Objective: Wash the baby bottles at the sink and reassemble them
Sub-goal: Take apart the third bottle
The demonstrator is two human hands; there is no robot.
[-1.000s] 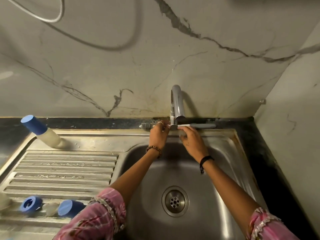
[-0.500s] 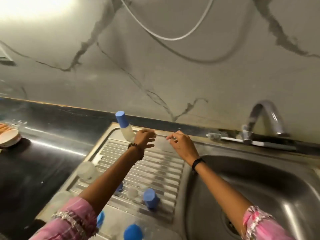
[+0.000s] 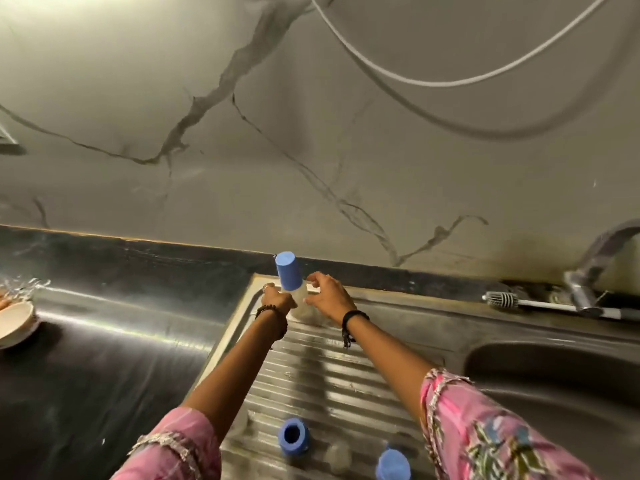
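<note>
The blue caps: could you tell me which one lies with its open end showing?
The cap at the drainboard's near edge, left of the bottom-edge cap; its hollow faces up, unlike that one or the bottle's cap.

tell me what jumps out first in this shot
Both hands meet around a baby bottle with a blue cap at the far corner of the steel drainboard: the left hand grips its clear body, the right hand hovers open beside it. Nearer, loose blue caps lie on the ridges.
</note>
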